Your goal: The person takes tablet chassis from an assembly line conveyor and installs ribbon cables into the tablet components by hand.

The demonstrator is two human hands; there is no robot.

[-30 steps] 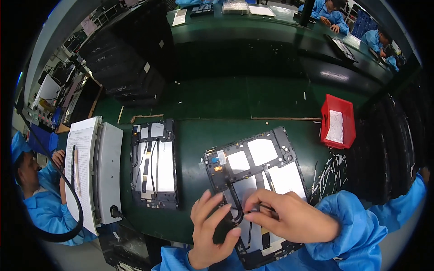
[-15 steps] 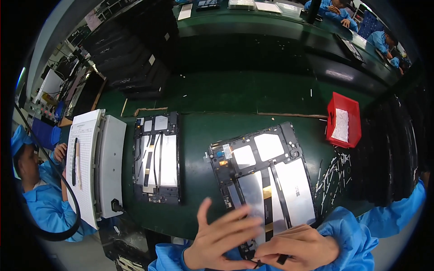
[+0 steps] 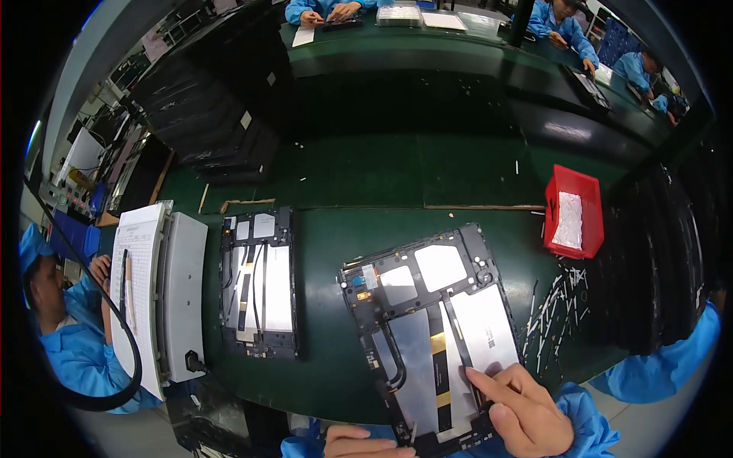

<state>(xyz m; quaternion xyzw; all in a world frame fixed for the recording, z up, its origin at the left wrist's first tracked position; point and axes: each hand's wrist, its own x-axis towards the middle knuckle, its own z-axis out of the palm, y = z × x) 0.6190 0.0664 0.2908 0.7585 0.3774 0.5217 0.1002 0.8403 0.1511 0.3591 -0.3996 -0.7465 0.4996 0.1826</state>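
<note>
An opened tablet [image 3: 412, 366] with a black frame and silver battery plates lies tilted in front of me. Over its lower right part, my right hand [image 3: 527, 412] stretches its index finger onto a dark flat cable [image 3: 458, 328] and holds nothing. My left hand [image 3: 363, 444] is at the tablet's lower left corner, cut off by the picture's edge. Its fingers are closed, and a thin pale tip shows beside them; what they hold is unclear. A curved black cable [image 3: 398, 359] runs along the tablet's left side.
A second opened tablet [image 3: 259, 286] lies to the left, beside a white box [image 3: 183, 298] with a paper sheet [image 3: 141, 259] and pens. At right are a red bin [image 3: 584, 214], scattered thin strips [image 3: 557, 313] and dark stacks [image 3: 649, 259]. Co-workers sit left and across.
My left hand has dropped from above the tablet to its lower left corner. My right hand has opened from a pinch, its index finger now on the cable. The view has shifted slightly.
</note>
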